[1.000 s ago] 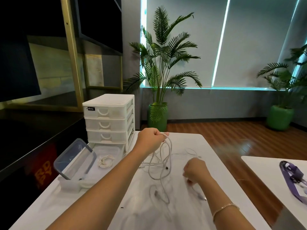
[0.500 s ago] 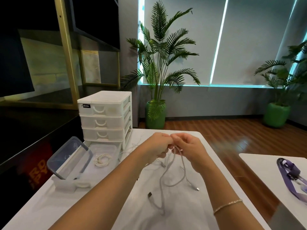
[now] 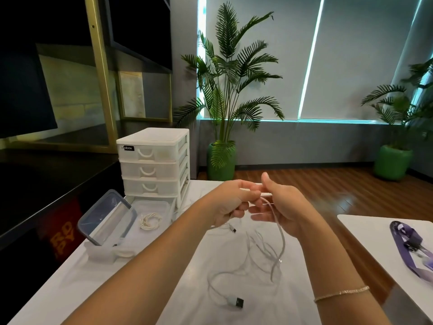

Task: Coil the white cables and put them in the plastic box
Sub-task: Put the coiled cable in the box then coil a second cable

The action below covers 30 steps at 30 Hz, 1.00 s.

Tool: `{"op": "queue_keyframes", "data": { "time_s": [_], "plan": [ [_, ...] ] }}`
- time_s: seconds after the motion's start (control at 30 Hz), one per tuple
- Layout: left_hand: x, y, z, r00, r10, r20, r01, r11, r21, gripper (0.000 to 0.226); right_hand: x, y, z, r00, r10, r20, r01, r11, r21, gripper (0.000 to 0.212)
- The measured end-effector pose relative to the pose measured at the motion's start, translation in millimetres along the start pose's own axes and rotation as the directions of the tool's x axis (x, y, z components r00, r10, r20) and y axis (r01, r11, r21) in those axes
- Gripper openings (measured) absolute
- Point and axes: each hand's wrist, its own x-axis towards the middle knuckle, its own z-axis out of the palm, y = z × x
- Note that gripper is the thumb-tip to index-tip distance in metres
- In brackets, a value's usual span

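A white table (image 3: pixel 98 275) is seen in a room with a wooden floor, drawn blinds and potted palms (image 3: pixel 230 90). Above its middle a white cable (image 3: pixel 280 233) is held between both hands: the left hand (image 3: pixel 230 202) is curled round it, while the right hand (image 3: pixel 284 207) pinches it with the thumb raised and the lower fingers spread loosely. Where the hands meet the strand is covered by fingers, so how it runs there cannot be made out. From the grip the cable hangs down under the right hand and is blurred where it loops over the tabletop; one dark-tipped plug (image 3: pixel 233 230) dangles just below the left hand, and a larger plug (image 3: pixel 235 302) lies on the table nearer the camera. Whether one cable or several are tangled there cannot be told. Well to the left the clear plastic box (image 3: pixel 150 204) stands open, a coiled cable (image 3: pixel 150 220) lying inside it, its lid (image 3: pixel 106 216) propped up at the near end. Behind the box a white drawer unit (image 3: pixel 153 164) stands. At the right edge a purple lanyard (image 3: pixel 412 245) lies on a second table (image 3: pixel 375 226), partly cut off
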Motion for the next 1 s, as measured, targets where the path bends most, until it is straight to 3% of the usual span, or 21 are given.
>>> {"op": "queue_keyframes", "data": {
  "time_s": [0.03, 0.17, 0.33, 0.53, 0.73, 1.0],
  "plan": [
    [0, 0, 2, 1.0, 0.022, 0.0, -0.022, 0.999, 0.042, 0.014, -2, -2, 1, 0.999, 0.024, 0.029, -0.025, 0.999, 0.027, 0.046],
    [-4, 0, -1, 1.0, 0.016, -0.014, -0.014, 0.992, 0.122, 0.024, -2, 3, -1, 0.994, 0.066, 0.083, -0.055, 0.99, -0.13, 0.049],
    [-8, -11, -19, 0.993, -0.068, 0.099, 0.057, 0.992, 0.113, 0.006, -7, 0, -8, 0.992, 0.031, 0.126, -0.01, 0.986, -0.168, 0.032],
    [-11, -32, -33, 0.964, -0.241, 0.117, 0.185, 0.915, 0.357, 0.035, -1, 9, -2, 0.998, -0.038, 0.04, 0.046, 0.976, -0.214, 0.014],
    [-17, -67, -60, 0.966, -0.24, 0.099, 0.226, 0.964, 0.138, 0.03, 3, 8, -16, 0.996, -0.02, -0.086, 0.007, 0.99, -0.143, 0.016],
    [-24, -79, -60, 0.975, -0.184, 0.127, 0.171, 0.98, 0.105, 0.017, 2, 12, -13, 0.995, -0.02, -0.093, -0.008, 0.959, -0.284, 0.018]
  ]
}}
